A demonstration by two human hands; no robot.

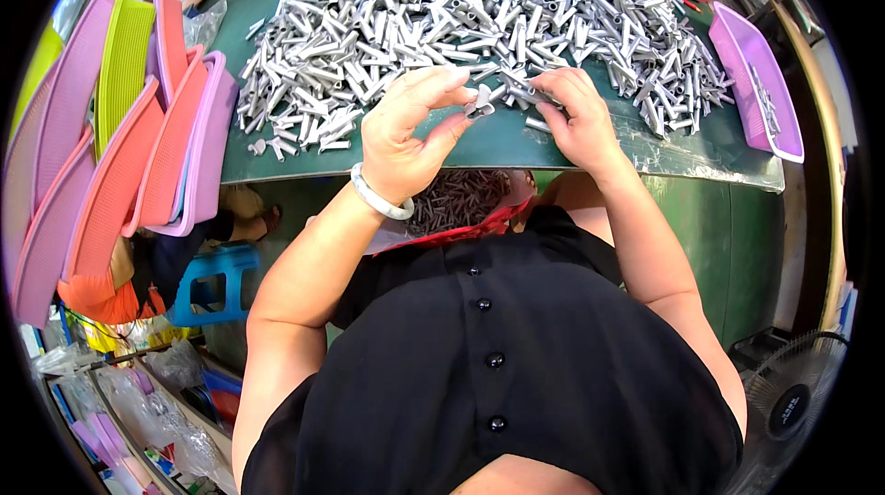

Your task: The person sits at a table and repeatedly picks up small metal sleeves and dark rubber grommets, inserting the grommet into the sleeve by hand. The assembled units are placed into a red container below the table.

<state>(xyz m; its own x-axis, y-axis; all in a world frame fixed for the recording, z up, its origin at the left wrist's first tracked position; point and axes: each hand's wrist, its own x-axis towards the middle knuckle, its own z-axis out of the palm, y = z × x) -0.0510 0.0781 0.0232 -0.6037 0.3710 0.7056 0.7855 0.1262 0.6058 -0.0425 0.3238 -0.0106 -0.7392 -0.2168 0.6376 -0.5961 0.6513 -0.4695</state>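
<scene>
We see the left hand [403, 134] pinching a small grey piece [481, 106], the right hand [583, 119] apparently gripping a grey tube [519, 87] beside it, probably for fingertip control. The grey heap [470, 16] lies just beyond on the desk [645, 156], seemingly for easy reach.

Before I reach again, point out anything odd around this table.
The baskets at left look askew, leaning at differing angles, though the fisheye view may exaggerate it. The green table shows pale scuffs along its near edge toward the right. A few grey pieces lie scattered at the front left of the heap.
</scene>
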